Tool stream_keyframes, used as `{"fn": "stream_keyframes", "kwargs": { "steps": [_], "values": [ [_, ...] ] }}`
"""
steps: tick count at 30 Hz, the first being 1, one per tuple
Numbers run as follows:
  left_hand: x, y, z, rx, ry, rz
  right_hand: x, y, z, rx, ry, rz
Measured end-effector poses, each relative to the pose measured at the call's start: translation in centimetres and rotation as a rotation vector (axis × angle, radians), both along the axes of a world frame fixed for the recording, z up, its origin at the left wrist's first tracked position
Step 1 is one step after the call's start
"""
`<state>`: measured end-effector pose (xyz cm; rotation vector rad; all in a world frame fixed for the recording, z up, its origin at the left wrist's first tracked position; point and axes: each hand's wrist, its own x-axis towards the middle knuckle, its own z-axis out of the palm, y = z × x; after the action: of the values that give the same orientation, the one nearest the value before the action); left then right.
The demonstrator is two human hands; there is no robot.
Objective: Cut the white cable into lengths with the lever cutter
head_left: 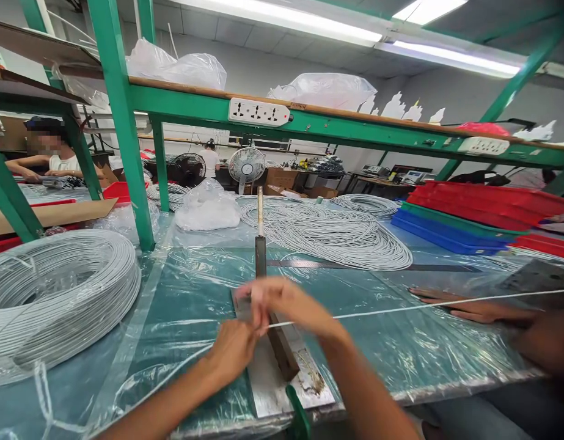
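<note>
A thin white cable [373, 313] runs across the bench from the lower left, through my hands, to the right edge. My left hand [233, 351] is closed around it, beside a metal base plate [267, 391]. My right hand [286, 299] is smeared by motion, its bent fingers meeting my left fingertips; its grip cannot be made out. Beneath my hands lies a dark metal bar [284, 354] on the plate. Behind them a lever handle [260, 244] stands up. A green clamp [297, 409] sits at the plate's front edge.
A large cable coil [121, 287] lies at left, and loose coils [336, 235] at the back. A steel ruler [428, 267] lies behind my hands. Stacked red and blue trays [465, 214] stand at right. Another person's hand [478, 308] rests on the bench at right. A green post [126, 134] rises at left.
</note>
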<state>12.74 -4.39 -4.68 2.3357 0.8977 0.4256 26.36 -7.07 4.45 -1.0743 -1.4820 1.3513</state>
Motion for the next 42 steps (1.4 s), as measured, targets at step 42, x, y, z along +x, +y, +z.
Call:
{"fn": "stream_keyframes", "kwargs": {
  "steps": [42],
  "values": [
    [4.8, 1.1, -3.5, -0.34, -0.262, 0.402, 3.3, -13.6, -2.0, -0.706, 0.155, -0.531]
  ]
}}
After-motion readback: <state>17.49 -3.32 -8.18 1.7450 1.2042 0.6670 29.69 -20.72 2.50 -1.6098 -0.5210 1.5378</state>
